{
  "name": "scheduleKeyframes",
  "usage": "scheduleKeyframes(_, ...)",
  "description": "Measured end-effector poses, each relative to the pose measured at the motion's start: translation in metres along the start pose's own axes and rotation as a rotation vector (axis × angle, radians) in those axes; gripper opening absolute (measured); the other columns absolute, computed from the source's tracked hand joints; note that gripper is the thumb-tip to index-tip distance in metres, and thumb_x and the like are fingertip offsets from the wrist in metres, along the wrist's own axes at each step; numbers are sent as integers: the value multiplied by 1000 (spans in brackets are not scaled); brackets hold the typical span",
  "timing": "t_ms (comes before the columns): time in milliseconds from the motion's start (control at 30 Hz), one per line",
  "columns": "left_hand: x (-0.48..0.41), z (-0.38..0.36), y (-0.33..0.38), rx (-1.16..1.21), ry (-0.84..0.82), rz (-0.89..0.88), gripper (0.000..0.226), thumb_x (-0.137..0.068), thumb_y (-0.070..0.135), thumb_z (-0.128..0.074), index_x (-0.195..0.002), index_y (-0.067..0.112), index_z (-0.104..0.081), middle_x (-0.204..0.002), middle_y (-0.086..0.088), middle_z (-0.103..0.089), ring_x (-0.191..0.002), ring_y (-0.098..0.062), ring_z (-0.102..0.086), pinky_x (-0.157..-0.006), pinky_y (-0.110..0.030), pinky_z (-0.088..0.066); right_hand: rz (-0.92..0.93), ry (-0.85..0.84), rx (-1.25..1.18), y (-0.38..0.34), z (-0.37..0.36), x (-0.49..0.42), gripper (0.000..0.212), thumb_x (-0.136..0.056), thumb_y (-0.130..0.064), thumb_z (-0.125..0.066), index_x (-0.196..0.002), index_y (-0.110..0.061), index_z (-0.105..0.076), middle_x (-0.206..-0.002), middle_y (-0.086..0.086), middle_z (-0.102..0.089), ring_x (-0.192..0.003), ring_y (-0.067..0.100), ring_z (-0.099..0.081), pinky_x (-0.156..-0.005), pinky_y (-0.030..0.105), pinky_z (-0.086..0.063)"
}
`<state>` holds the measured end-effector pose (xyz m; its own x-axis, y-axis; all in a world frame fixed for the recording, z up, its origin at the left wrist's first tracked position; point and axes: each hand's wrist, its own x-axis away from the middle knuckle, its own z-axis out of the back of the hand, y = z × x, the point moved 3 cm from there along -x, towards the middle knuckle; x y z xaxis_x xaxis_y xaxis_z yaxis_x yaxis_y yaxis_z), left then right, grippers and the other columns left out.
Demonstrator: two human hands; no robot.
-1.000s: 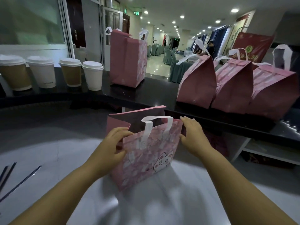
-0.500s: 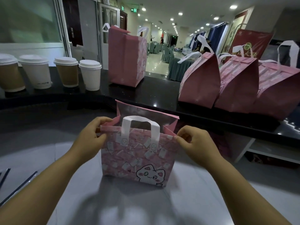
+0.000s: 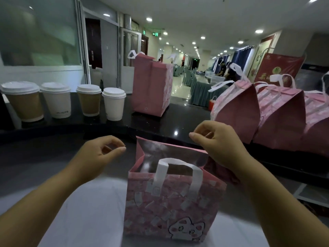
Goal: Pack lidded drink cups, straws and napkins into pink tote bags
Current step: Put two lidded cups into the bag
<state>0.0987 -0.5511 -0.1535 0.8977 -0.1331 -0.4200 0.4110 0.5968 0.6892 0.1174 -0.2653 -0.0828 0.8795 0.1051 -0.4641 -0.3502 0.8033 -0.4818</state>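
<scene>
Upright open pink tote bag (image 3: pixel 170 202), cat print

Rightmost pink bag (image 3: pixel 317 125) cropped, distant people (image 3: pixel 225 71) blurred

Four cups (image 3: pixel 69 101) left of upright bag (image 3: pixel 152 88).

Left hand (image 3: pixel 96 157) and right hand (image 3: pixel 219 145) no longer pinching the tote bag's (image 3: pixel 170 202) top edges.
</scene>
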Motion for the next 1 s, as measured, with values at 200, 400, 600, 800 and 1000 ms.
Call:
scheduleKeyframes(200,-46,66,-19,-142,109,-21,7,-82,25,-68,-78,30,-68,-73,15,-67,-72,-2,-60,-61,-16,-44,221,-136,65,-76,-36,-86,18,-86,-38,-65,-83,-21,-66,-75,-11,-64,-69,6,-60,-66,29,-53)
scheduleKeyframes(400,-108,115,-45,-354,128,-51,6,-83,25,-67,-88,28,-64,-88,9,-65,-82,-7,-61,-70,-24,-46,258,-266,169,-120,-101,-176,23,-85,-40,-65,-96,-21,-61,-94,-3,-65,-85,16,-61,-78,38,-55)
scheduleKeyframes(600,-179,131,-71,-808,188,-66,54,-81,44,-62,-130,27,-48,-129,-1,-48,-123,-23,-34,-99,-40,-30,193,-334,311,-130,-166,-249,76,-77,-55,-67,-138,-19,-38,-136,9,-43,-120,29,-45,-95,44,-45)
scheduleKeyframes(800,-238,119,-112,-1057,-88,165,87,-77,67,-51,-147,31,-13,-153,-12,-15,-142,-36,7,-111,-52,-4,117,-434,335,-118,-212,-282,93,-75,-64,-63,-147,-23,-22,-148,12,-27,-135,33,-27,-102,46,-36)
scheduleKeyframes(1000,-256,107,-137,-1083,-168,234,69,-84,66,-41,-143,34,-24,-145,-14,-33,-141,-34,-8,-110,-56,5,62,-461,276,-100,-229,-290,65,-80,-59,-57,-131,-22,-43,-128,11,-44,-111,31,-47,-92,43,-46)
